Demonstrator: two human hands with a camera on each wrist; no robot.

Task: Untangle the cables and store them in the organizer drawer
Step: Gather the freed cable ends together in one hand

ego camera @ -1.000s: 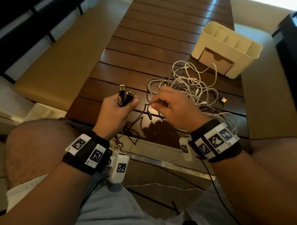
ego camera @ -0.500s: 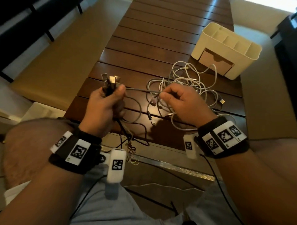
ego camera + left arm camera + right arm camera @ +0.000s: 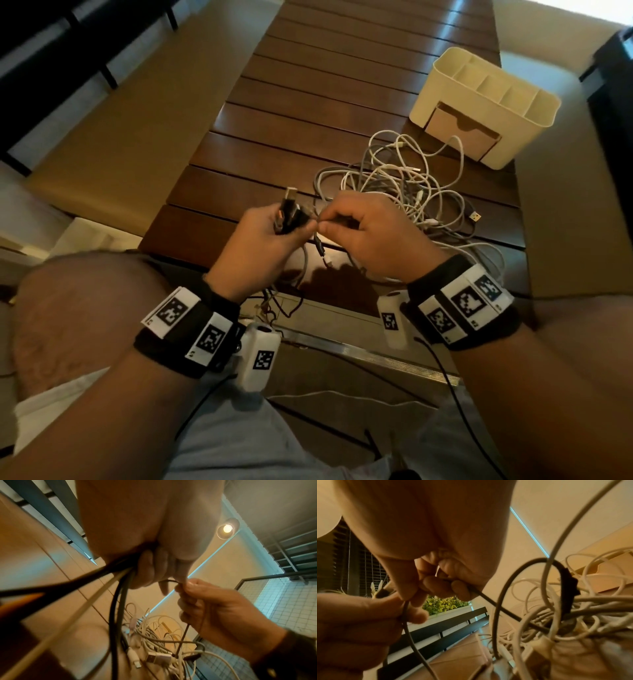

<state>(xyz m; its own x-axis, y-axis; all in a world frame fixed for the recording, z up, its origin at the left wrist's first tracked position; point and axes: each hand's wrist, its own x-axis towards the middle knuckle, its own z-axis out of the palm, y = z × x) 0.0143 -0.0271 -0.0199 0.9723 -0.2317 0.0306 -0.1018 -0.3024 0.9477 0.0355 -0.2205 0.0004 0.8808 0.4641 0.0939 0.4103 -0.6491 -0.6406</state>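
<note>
Over the table edge, left hand (image 3: 263, 246) grips a plug bundle (image 3: 289, 214) while right hand (image 3: 370, 236) pinches a thin dark cable (image 3: 181, 641).

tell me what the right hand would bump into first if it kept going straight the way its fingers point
Most likely the left hand: the right hand points its pinching fingertips at it, almost touching beside the bundle of dark cable plugs. Depth is hard to judge, but no gap shows between them.
</note>
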